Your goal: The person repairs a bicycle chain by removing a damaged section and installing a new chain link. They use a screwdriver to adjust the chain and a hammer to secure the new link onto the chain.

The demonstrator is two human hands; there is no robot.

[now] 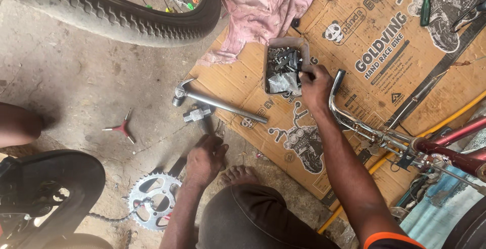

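My right hand (316,88) reaches into a small rectangular metal tray (304,46) full of dark nuts, bolts and a crumpled bit of plastic, with its fingertips pinched among the parts; I cannot tell if it holds one. My left hand (205,159) rests on the concrete floor, fingers curled around the dark handle of a small hammer (197,115) whose metal head lies just beyond. A steel claw hammer (217,103) lies across the cardboard's edge between both hands.
A printed cardboard sheet (385,51) covers the floor at right, with a pink rag (263,6), a screwdriver (426,3), chrome handlebars (349,117) and a red bike frame (455,150). A tyre (116,16) lies top left, a three-way wrench (123,128) at left, a chainring (152,198) below.
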